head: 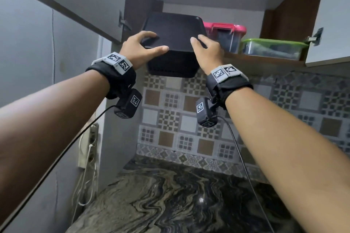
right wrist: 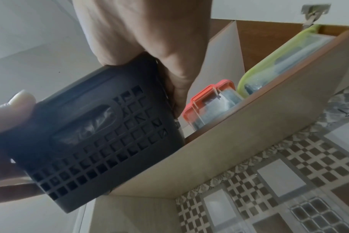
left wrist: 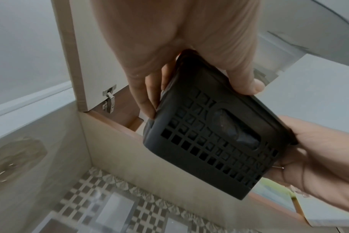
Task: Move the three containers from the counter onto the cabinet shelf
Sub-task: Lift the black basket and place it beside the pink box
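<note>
A black lidded container with lattice walls [head: 173,49] [left wrist: 213,137] [right wrist: 98,141] is held up at the left end of the open cabinet shelf [head: 265,58]. My left hand [head: 144,47] grips its left side, thumb along the front edge of the lid. My right hand [head: 206,51] grips its right side. Both hands show under the box in the wrist views. A pink-lidded clear container [head: 227,34] [right wrist: 211,104] and a green-lidded clear container [head: 272,48] [right wrist: 279,59] stand on the shelf to the right.
Cabinet doors hang open on both sides [head: 62,4] [head: 333,15]. Patterned wall tiles [head: 189,119] lie below the shelf, and a dark marbled counter [head: 180,204] below them. A socket strip with cables [head: 89,147] sits on the left wall.
</note>
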